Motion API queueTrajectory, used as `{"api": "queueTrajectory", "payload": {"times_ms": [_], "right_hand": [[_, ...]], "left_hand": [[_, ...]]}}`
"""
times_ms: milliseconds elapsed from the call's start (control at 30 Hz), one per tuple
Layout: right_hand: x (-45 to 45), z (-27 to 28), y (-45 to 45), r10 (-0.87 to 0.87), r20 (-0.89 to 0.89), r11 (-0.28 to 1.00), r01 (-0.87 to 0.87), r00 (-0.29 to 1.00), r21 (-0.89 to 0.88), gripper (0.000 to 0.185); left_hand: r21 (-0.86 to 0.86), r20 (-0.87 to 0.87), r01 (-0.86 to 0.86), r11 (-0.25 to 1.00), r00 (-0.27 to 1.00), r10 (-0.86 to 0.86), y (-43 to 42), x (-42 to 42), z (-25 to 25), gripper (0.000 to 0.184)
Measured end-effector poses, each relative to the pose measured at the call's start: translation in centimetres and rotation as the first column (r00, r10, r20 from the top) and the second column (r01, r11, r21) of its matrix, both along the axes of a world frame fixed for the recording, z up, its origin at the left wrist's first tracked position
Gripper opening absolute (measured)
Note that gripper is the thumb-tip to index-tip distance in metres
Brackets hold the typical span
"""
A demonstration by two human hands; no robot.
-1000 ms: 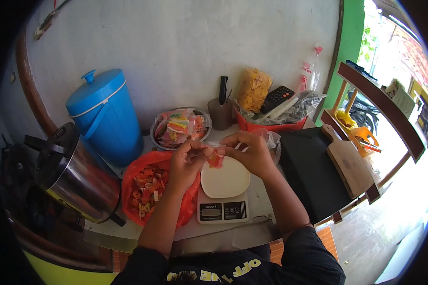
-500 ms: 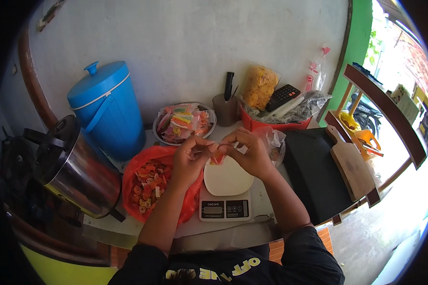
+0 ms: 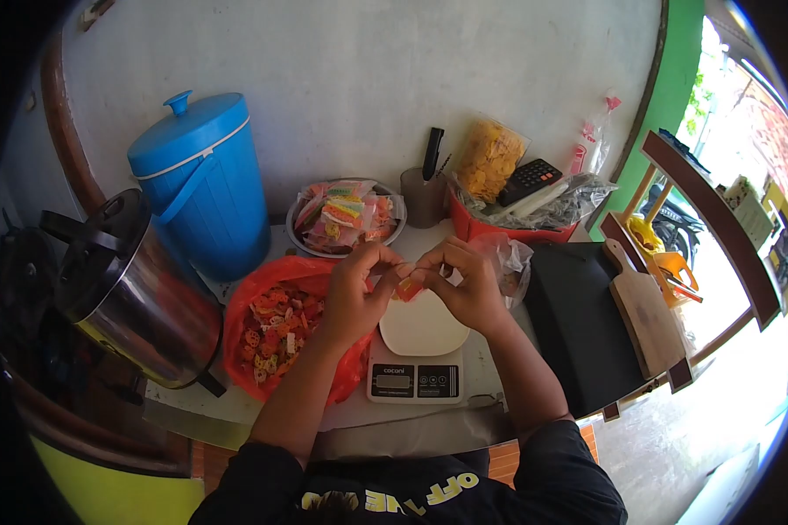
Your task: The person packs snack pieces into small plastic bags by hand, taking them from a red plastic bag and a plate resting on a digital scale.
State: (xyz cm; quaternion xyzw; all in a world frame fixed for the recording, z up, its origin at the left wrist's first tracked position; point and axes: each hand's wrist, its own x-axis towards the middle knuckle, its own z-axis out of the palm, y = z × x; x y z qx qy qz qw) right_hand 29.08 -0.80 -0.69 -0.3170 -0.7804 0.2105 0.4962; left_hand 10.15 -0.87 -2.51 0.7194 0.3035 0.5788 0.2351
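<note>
Above the white kitchen scale, my left hand and my right hand meet with their fingertips pinched together. Between them hangs a small plastic packet with orange-red contents, gripped at its top edge. The fingers partly cover it, so I cannot tell if its top is sealed. Beneath the packet lies the scale's cream weighing plate. Left of my left forearm, a red plastic bag gapes open, full of small orange, red and yellow pieces.
Behind my hands, filled packets lie in a round bowl. A blue jug and a steel pot stand left. Further right are a red basket, a calculator, a black case and a wooden board.
The view has shifted slightly. Both hands keep their pinch on the packet over the scale, and its orange contents show a little more plainly between the fingers.
</note>
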Motion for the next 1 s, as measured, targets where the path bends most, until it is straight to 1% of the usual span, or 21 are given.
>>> {"api": "queueTrajectory", "payload": {"times_ms": [33, 133, 233, 333, 433, 467, 533, 567, 633, 667, 700, 767, 800, 900, 1000], "right_hand": [[-0.2, 0.0, -0.2, -0.005, -0.018, 1.000, 0.005, 1.000, 0.005, 0.010], [-1.3, 0.3, -0.4, -0.042, -0.025, 0.999, 0.042, 0.999, 0.017, 0.010], [-2.6, 0.7, 0.3, 0.062, 0.038, 0.998, -0.062, 0.997, -0.020, 0.014], [-3.6, 0.5, 3.5, 0.097, 0.025, 0.982, -0.091, 0.995, -0.168, 0.015], [-4.8, 0.4, 9.4, 0.046, -0.186, 0.964, -0.092, 0.981, -0.248, 0.018], [-5.5, 0.7, 11.2, 0.057, -0.219, 0.973, -0.103, 0.974, -0.204, 0.019], [-7.3, 1.2, 13.9, 0.091, -0.284, 0.984, -0.131, 0.954, -0.124, 0.020], [-8.4, 1.4, 14.9, 0.018, -0.244, 0.994, -0.043, 0.970, -0.100, 0.021], [-10.9, 1.6, 16.4, -0.135, -0.172, 0.991, 0.129, 0.976, -0.043, 0.026], [-11.5, 0.3, 18.6, -0.273, -0.059, 0.955, 0.278, 0.960, 0.108, 0.026], [-12.2, -0.9, 20.0, -0.307, 0.047, 0.942, 0.296, 0.951, 0.156, 0.025], [-13.3, -3.1, 22.2, -0.381, 0.250, 0.912, 0.317, 0.890, 0.260, 0.024], [-13.7, -3.7, 22.7, -0.293, 0.411, 0.955, 0.242, 0.863, 0.172, 0.024], [-14.6, -5.1, 23.3, -0.293, 0.551, 0.948, 0.310, 0.781, 0.064, 0.025], [-14.2, -4.6, 22.9, -0.321, 0.645, 0.943, 0.168, 0.693, 0.288, 0.025]], "left_hand": [[0.073, -0.031, -0.030, 0.997, 0.999, 0.032, -0.1, -0.1, 0.4, 0.011], [0.166, -0.209, -0.121, 0.979, 0.965, 0.155, -0.7, -1.5, 2.8, 0.012], [0.065, -0.442, -0.062, 0.996, 0.893, 0.085, -0.5, -4.6, 4.7, 0.017], [-0.088, -0.179, 0.029, 0.996, 0.983, -0.045, -0.6, -7.7, 5.2, 0.029], [-0.133, -0.060, -0.053, 0.990, 0.997, 0.045, -0.7, -11.6, 5.3, 0.040], [-0.172, -0.012, -0.055, 0.984, 0.999, 0.053, -0.8, -12.3, 5.7, 0.045], [-0.118, 0.071, -0.071, 0.990, 0.994, 0.080, -0.4, -13.6, 5.4, 0.048], [-0.090, 0.110, -0.082, 0.992, 0.990, 0.092, -0.3, -14.3, 5.4, 0.049], [-0.092, 0.150, -0.065, 0.994, 0.986, 0.079, -0.4, -15.1, 5.4, 0.050], [-0.093, 0.168, -0.056, 0.994, 0.983, 0.071, -0.4, -15.3, 5.4, 0.051], [-0.092, 0.151, -0.079, 0.993, 0.984, 0.092, -0.6, -15.5, 5.5, 0.051], [-0.087, 0.118, -0.121, 0.989, 0.984, 0.131, -1.0, -15.4, 6.1, 0.051], [-0.085, 0.117, -0.126, 0.988, 0.984, 0.135, -1.1, -15.3, 6.2, 0.051], [-0.089, 0.111, -0.128, 0.988, 0.984, 0.137, -1.4, -15.5, 6.4, 0.051], [-0.098, 0.109, -0.126, 0.987, 0.985, 0.137, -1.5, -15.6, 6.4, 0.051]]}}
